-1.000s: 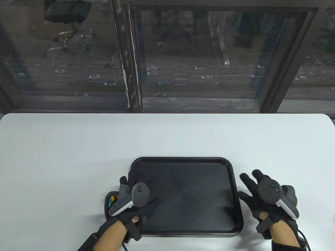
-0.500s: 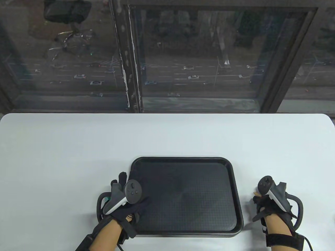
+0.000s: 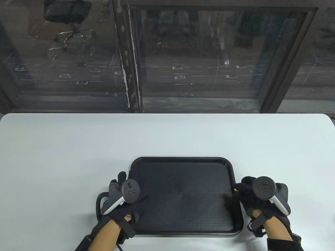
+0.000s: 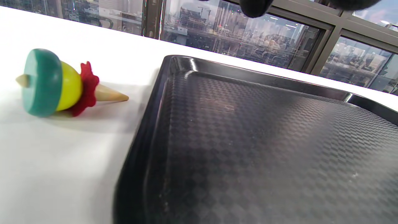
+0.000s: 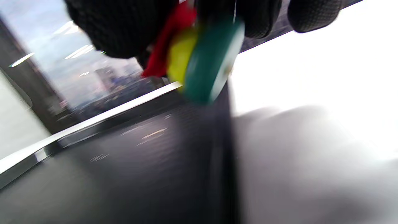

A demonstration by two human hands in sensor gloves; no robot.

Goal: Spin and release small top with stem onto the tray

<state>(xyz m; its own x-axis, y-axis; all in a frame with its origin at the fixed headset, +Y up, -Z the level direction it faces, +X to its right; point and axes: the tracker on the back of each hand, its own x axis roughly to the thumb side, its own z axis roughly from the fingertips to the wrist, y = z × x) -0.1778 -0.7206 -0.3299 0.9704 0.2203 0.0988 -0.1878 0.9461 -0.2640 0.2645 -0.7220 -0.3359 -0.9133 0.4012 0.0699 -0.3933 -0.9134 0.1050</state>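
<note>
A small top (image 5: 199,59), banded red, yellow and teal, is gripped in the curled fingers (image 5: 124,28) of the right hand (image 3: 257,197); it is carried tilted, directly above the right rim of the tray (image 3: 236,188), presumably in transit toward the floor. The stem is hidden by the glove, so the pinch needed for spinning cannot be confirmed. A second top (image 4: 59,84) of like colours lies on its side on the white table (image 3: 167,136), just beside the tray's left rim. The left hand (image 3: 125,198) rests over that rim, holding nothing in view, perhaps to steady the tray. The textured tray floor (image 4: 264,149) is bare, so ample room is offered for a release near its centre, away from the raised rim.
</note>
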